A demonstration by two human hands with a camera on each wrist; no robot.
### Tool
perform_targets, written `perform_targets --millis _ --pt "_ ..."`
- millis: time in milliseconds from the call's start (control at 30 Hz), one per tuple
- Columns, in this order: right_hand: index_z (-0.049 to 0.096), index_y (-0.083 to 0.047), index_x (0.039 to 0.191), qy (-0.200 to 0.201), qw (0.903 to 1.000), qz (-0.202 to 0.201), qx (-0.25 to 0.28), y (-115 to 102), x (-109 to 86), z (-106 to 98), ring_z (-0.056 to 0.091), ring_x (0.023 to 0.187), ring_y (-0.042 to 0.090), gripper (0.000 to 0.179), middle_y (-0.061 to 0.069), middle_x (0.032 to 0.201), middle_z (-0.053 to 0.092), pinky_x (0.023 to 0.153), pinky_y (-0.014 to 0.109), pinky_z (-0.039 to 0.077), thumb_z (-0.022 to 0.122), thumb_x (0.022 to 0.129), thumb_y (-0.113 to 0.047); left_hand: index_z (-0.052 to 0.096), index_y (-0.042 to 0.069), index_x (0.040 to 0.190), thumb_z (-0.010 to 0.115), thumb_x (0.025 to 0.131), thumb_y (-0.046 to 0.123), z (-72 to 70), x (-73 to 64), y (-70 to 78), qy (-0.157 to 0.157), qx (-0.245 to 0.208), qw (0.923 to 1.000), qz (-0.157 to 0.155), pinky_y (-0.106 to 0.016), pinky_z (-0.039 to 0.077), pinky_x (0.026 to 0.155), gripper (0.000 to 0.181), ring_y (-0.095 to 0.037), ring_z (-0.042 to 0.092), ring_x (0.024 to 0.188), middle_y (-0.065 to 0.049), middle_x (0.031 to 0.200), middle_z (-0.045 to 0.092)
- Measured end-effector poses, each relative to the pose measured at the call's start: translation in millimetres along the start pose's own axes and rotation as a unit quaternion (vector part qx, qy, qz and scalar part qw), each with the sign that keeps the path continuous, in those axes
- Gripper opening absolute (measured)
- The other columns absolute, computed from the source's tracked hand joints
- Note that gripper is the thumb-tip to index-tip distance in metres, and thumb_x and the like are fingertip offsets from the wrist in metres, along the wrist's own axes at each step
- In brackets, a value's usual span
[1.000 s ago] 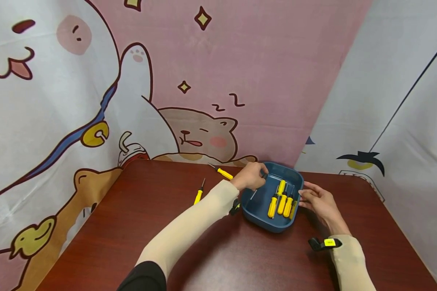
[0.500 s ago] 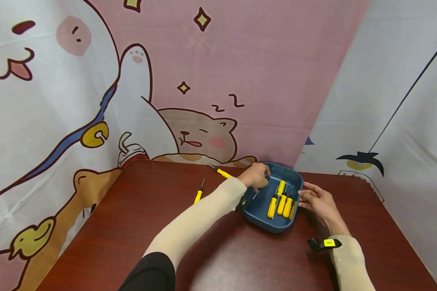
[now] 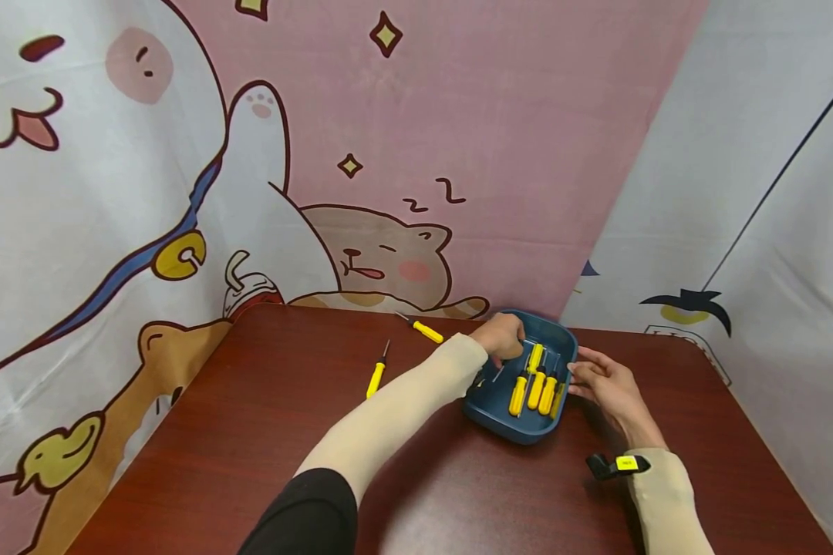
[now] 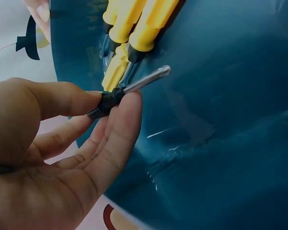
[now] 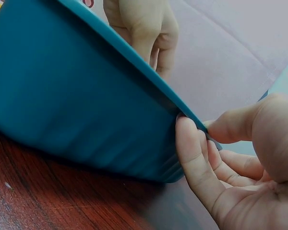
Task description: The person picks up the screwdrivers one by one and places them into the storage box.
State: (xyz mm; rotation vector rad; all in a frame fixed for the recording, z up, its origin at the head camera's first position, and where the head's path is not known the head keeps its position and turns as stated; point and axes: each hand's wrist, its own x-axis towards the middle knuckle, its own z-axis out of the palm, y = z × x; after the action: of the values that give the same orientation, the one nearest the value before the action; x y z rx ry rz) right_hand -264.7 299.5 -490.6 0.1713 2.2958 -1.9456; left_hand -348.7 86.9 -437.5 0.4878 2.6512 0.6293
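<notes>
My left hand is over the left part of a blue plastic basin. In the left wrist view its thumb and fingers pinch a short screwdriver by its black part, with the metal shaft pointing out over the basin floor. Several yellow-handled screwdrivers lie together on the right side inside the basin. At the basin's right rim is my right hand; the right wrist view has its thumb and fingers gripping that rim. Most of the held screwdriver's handle is hidden by the fingers.
Left of the basin, one yellow screwdriver lies on the dark red table, and another yellow screwdriver lies near the back edge. A printed cartoon curtain hangs right behind the table.
My left hand has shifted right and slightly downward in the head view, further over the basin, with the screwdriver still in its fingers. My right hand stays on the rim.
</notes>
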Motion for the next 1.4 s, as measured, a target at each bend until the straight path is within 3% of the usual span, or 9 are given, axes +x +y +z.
perform_targets --millis 33,167,267,500,600,733,900,1133,1400 --pt "0.027 -0.003 0.161 -0.001 1.0000 0.000 -0.001 -0.3 -0.2 -0.1 0.066 0.089 0.006 0.070 -0.003 0.110 0.068 0.080 0.024 0.062 0.062 0.103 -0.024 0.065 0.008 0.099 0.064 0.096 0.008 0.4 1.9 0.2 -0.005 -0.002 1.0000 0.002 -0.027 0.061 0.058 0.003 -0.014 0.060 0.047 0.001 0.088 0.056" --pt "0.026 -0.004 0.161 -0.002 1.0000 0.000 -0.002 -1.0 0.3 0.6 0.065 0.089 0.005 0.071 -0.005 0.110 0.068 0.080 0.023 0.061 0.062 0.103 -0.024 0.052 0.009 0.082 0.062 0.096 0.006 1.6 7.9 0.7 -0.019 -0.019 0.9996 0.002 -0.030 0.062 0.059 0.018 -0.015 0.056 0.044 0.001 0.071 0.035" --pt "0.026 -0.005 0.162 -0.001 1.0000 0.003 -0.005 -0.3 1.6 2.0 0.065 0.089 0.006 0.071 -0.004 0.110 0.067 0.080 0.024 0.061 0.062 0.103 -0.024 0.057 0.012 0.080 0.065 0.096 0.008 3.6 10.9 0.3 -0.020 -0.029 0.9993 -0.010 -0.030 0.062 0.058 0.018 -0.019 0.066 0.052 0.002 0.068 0.042" --pt "0.026 -0.006 0.162 -0.001 1.0000 0.005 -0.003 1.0 3.8 3.4 0.064 0.089 0.006 0.070 -0.004 0.110 0.066 0.080 0.025 0.062 0.061 0.104 -0.021 0.041 0.015 0.054 0.065 0.097 0.009 8.4 21.2 -0.6 -0.039 -0.020 0.9985 -0.033 -0.031 0.062 0.060 0.049 -0.023 0.072 0.059 -0.002 0.053 0.040" --pt "0.026 -0.005 0.162 -0.002 1.0000 0.002 -0.002 0.4 3.2 2.1 0.064 0.089 0.006 0.069 -0.005 0.109 0.067 0.080 0.024 0.062 0.060 0.104 -0.020 0.056 0.011 0.065 0.065 0.098 0.012 9.9 24.3 1.2 -0.046 -0.015 0.9978 -0.045 -0.030 0.061 0.059 0.034 -0.022 0.073 0.059 -0.005 0.063 0.053" --pt "0.026 -0.005 0.162 -0.002 1.0000 0.004 0.001 0.0 1.9 0.9 0.064 0.089 0.006 0.069 -0.006 0.108 0.067 0.080 0.024 0.062 0.060 0.104 -0.020 0.070 0.007 0.099 0.065 0.099 0.015 13.8 27.1 5.1 -0.053 0.004 0.9966 -0.064 -0.026 0.060 0.055 0.009 -0.020 0.075 0.061 -0.009 0.079 0.065" --pt "0.026 -0.005 0.162 -0.003 1.0000 0.003 0.003 1.1 1.2 1.2 0.064 0.089 0.007 0.068 -0.005 0.109 0.067 0.080 0.025 0.062 0.060 0.104 -0.019 0.061 0.009 0.131 0.063 0.100 0.014 18.5 29.1 9.6 -0.056 0.014 0.9952 -0.079 -0.027 0.061 0.058 0.031 -0.020 0.076 0.062 -0.009 0.087 0.066" --pt "0.027 -0.006 0.162 0.004 1.0000 0.006 -0.004 0.1 1.4 2.0 0.063 0.089 0.007 0.068 -0.004 0.110 0.066 0.080 0.024 0.061 0.060 0.104 -0.021 0.052 0.015 0.147 0.062 0.101 0.013 20.2 28.8 11.1 -0.049 0.009 0.9953 -0.083 -0.026 0.061 0.060 0.048 -0.020 0.076 0.064 -0.008 0.118 0.068" --pt "0.026 -0.006 0.162 0.000 1.0000 0.006 -0.007 -0.4 1.6 0.7 0.063 0.090 0.006 0.068 -0.003 0.112 0.066 0.080 0.024 0.061 0.060 0.104 -0.021 0.050 0.016 0.149 0.062 0.101 0.018 18.9 24.9 12.5 -0.048 -0.002 0.9945 -0.093 -0.026 0.061 0.062 0.049 -0.019 0.077 0.068 -0.006 0.136 0.063"
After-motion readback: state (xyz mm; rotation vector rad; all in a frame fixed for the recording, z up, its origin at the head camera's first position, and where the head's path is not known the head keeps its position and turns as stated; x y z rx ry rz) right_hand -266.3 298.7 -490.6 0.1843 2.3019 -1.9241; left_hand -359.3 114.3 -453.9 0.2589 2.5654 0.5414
